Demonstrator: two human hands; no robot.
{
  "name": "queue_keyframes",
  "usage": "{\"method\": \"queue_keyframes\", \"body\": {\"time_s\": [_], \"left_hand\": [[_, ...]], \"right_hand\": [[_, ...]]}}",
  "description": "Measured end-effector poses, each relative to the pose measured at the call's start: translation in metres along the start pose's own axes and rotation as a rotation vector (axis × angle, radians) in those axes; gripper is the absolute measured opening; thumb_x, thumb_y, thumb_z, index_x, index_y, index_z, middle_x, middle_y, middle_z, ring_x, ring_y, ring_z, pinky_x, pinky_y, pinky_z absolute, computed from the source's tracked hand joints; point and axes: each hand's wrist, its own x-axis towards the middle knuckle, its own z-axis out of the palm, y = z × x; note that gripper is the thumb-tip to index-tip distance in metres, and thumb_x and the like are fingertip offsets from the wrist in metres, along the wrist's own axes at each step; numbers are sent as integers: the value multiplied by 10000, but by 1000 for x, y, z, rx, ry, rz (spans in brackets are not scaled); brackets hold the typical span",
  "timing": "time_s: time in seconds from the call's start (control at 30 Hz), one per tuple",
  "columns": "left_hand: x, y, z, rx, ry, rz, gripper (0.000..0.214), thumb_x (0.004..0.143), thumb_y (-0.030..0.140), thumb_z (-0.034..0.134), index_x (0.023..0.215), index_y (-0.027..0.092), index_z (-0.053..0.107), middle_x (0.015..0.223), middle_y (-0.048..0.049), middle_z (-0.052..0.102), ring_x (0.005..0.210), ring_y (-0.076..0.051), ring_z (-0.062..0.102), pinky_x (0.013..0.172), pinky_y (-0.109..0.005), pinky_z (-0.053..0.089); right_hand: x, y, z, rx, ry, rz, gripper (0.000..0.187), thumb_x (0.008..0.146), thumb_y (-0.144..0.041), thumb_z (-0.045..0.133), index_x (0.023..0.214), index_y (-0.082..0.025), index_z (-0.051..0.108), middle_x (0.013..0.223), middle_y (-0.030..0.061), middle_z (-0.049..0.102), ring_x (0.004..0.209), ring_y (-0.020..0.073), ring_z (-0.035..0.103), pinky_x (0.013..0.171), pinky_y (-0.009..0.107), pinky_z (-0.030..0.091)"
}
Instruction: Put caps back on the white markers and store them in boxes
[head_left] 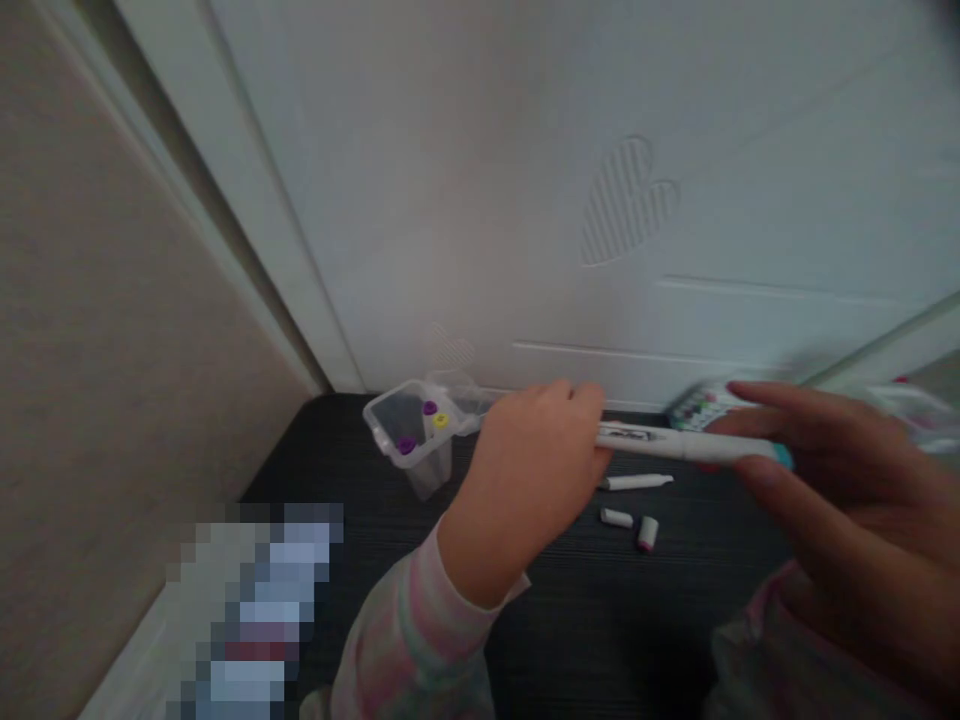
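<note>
My left hand (529, 480) is closed around one end of a white marker (686, 444) held level above a dark tabletop. My right hand (840, 490) comes in from the right with its fingers closed over the marker's other end, where a teal tip shows. Below the marker lie a white pen part (636, 482) and two small white caps (616, 517) (647, 532).
A clear plastic box (418, 435) with purple and yellow marker ends in it stands at the back left of the dark table (600, 620). A white panelled door (600, 180) rises behind. A pack of markers (701, 405) lies at the back right.
</note>
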Motion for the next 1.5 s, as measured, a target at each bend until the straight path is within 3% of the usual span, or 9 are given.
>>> {"method": "queue_keyframes", "body": {"time_s": [0.07, 0.23, 0.5, 0.73, 0.93, 1.03, 1.23, 1.5], "left_hand": [[4, 1, 1, 2, -35, -10, 114, 844, 275, 447, 769, 200, 489, 716, 0, 562, 660, -175, 529, 552, -283, 335], [10, 4, 6, 48, -39, 13, 215, 861, 278, 427, 664, 201, 468, 649, -2, 529, 632, -174, 510, 548, -292, 310], [12, 7, 11, 108, 118, 48, 272, 851, 278, 449, 588, 210, 421, 573, 2, 483, 588, -176, 477, 542, -310, 280], [12, 4, 7, -13, 31, 23, 90, 786, 190, 496, 704, 199, 460, 683, -10, 515, 668, -193, 478, 591, -312, 341], [12, -2, 4, -170, 85, 121, 100, 773, 114, 495, 848, 172, 526, 802, -18, 561, 780, -180, 501, 716, -309, 398], [12, -8, 3, -142, 102, 173, 136, 820, 151, 466, 912, 179, 561, 840, -25, 593, 805, -184, 515, 733, -319, 406], [11, -15, 2, -1, 105, 143, 231, 857, 265, 449, 1043, 218, 578, 871, -37, 635, 798, -201, 550, 710, -342, 414], [10, -16, 0, 21, 37, 33, 221, 843, 339, 478, 966, 196, 594, 893, -43, 650, 810, -200, 583, 701, -312, 432]], "right_hand": [[4, -1, -1, -5, -58, -9, 237, 756, -330, 621, 991, -360, 609, 920, -33, 645, 827, 139, 612, 613, 185, 510], [7, 5, -9, 9, -165, -26, 140, 777, -269, 612, 900, -329, 587, 783, -56, 625, 622, 92, 591, 449, 139, 459], [9, 10, -13, 41, -150, -128, 153, 763, -288, 635, 907, -317, 590, 833, -54, 621, 782, 96, 589, 674, 134, 477], [12, 11, -9, 43, -154, -83, 137, 775, -276, 622, 901, -314, 582, 788, -53, 603, 712, 95, 577, 565, 153, 456], [15, 17, -9, 75, -112, -20, 144, 772, -268, 623, 904, -317, 595, 771, -50, 605, 656, 99, 566, 528, 176, 443], [17, 19, -8, 93, -99, 2, 153, 758, -275, 636, 901, -317, 600, 800, -47, 609, 694, 111, 571, 568, 192, 450], [19, 19, -6, 102, -117, 15, 154, 763, -272, 627, 911, -304, 599, 812, -33, 597, 718, 129, 568, 598, 225, 445], [19, 20, -6, 81, -136, 12, 164, 769, -275, 618, 930, -285, 591, 828, -4, 584, 747, 160, 560, 604, 268, 435]]}}
